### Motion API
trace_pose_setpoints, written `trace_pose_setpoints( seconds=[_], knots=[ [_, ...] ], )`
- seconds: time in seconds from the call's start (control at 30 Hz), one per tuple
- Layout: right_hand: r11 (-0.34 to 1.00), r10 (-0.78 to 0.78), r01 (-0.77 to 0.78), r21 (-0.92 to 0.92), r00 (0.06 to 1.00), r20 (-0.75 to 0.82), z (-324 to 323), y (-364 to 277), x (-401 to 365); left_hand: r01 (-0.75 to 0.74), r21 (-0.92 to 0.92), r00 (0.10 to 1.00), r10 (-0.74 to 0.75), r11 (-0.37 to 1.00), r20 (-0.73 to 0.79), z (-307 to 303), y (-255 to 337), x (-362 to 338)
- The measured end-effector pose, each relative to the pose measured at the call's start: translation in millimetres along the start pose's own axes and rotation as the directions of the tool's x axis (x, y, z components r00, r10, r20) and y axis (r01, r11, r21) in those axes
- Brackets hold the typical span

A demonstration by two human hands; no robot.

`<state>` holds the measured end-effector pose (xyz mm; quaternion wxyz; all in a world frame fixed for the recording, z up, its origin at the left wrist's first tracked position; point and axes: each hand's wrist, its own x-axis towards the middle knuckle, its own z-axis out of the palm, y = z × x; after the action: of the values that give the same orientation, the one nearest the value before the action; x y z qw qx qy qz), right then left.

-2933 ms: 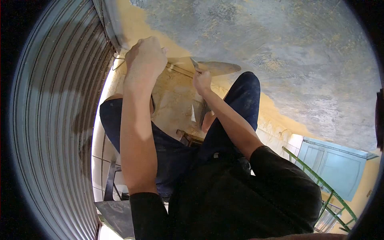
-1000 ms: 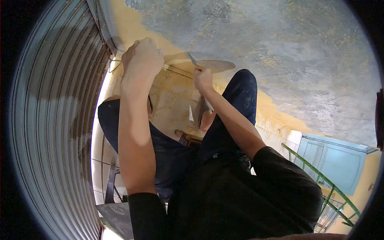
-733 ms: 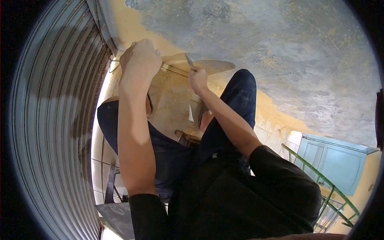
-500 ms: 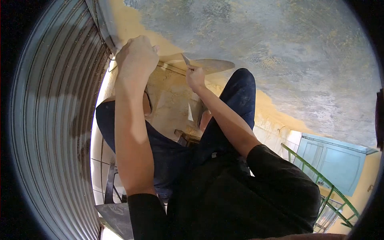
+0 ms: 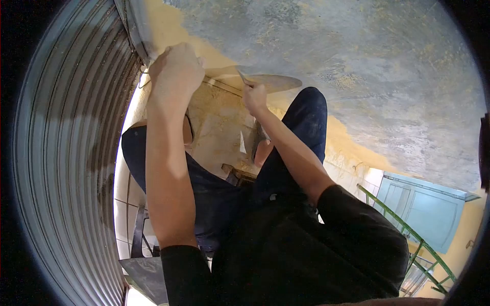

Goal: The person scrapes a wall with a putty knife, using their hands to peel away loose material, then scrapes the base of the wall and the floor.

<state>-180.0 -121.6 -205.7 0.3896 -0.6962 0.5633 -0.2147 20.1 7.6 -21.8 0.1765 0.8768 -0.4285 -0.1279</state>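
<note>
One thin, greyish blade [image 5: 244, 78] juts from the right hand [image 5: 254, 98].

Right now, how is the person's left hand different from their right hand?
The left hand looks bigger in the picture than the right hand.
The left hand mostly shows its back, so I can't see if it holds anything; the right hand grips a thin flat piece.
In the picture, the left hand is closer to the ribbed shutter than the right hand is.
Both hands are bare.
</note>
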Motion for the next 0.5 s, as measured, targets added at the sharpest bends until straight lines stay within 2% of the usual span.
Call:
trace_pose_setpoints(
  seconds=[0.07, 0.1, 0.13, 0.17, 0.2, 0.23, 0.3, 0.37, 0.4, 0.5],
  knots=[
    [0.994, 0.032, -0.025, -0.105, 0.998, 0.062, 19, 14, 19, 0.016, 0.003, 1.0, -0.016, 1.0, -0.002, -5, 7, -4],
    [0.995, 0.029, -0.022, -0.102, 0.997, 0.068, 19, 13, 13, 0.04, 0.008, 0.999, -0.04, 0.999, -0.009, -8, 8, -5],
    [0.997, -0.038, 0.04, -0.064, 0.999, 0.031, 15, 11, 2, 0.048, 0.011, 0.999, -0.048, 0.999, -0.009, -9, 7, -6],
    [0.994, -0.105, 0.105, -0.028, 0.994, -0.012, 11, 7, -5, 0.056, 0.009, 0.997, -0.057, 0.998, 0.054, -9, 7, -5],
    [0.994, -0.108, 0.107, -0.029, 0.994, -0.009, 8, 3, -6, 0.064, 0.005, 0.991, -0.064, 0.998, 0.118, -9, 7, -5],
    [0.998, -0.065, 0.065, 0.0, 0.998, -0.003, 4, -1, -6, 0.068, 0.002, 0.991, -0.068, 0.998, 0.118, -11, 6, -4],
    [1.0, -0.014, 0.014, 0.027, 1.0, -0.004, 6, 1, -3, 0.071, 0.007, 0.995, -0.072, 0.997, 0.067, -12, 6, -2],
    [0.996, -0.011, 0.012, -0.092, 1.0, 0.013, 21, 11, 11, 0.04, 0.006, 0.999, -0.04, 0.999, 0.027, -5, 4, -1],
    [0.996, -0.012, 0.013, -0.089, 1.0, 0.017, 20, 10, 7, 0.02, 0.008, 1.0, -0.02, 1.0, -0.022, -1, 1, 1],
    [0.993, -0.035, 0.039, -0.116, 0.999, 0.034, 10, 8, 2, 0.01, -0.014, 1.0, -0.01, 1.0, -0.013, 6, -3, 1]
  ],
)
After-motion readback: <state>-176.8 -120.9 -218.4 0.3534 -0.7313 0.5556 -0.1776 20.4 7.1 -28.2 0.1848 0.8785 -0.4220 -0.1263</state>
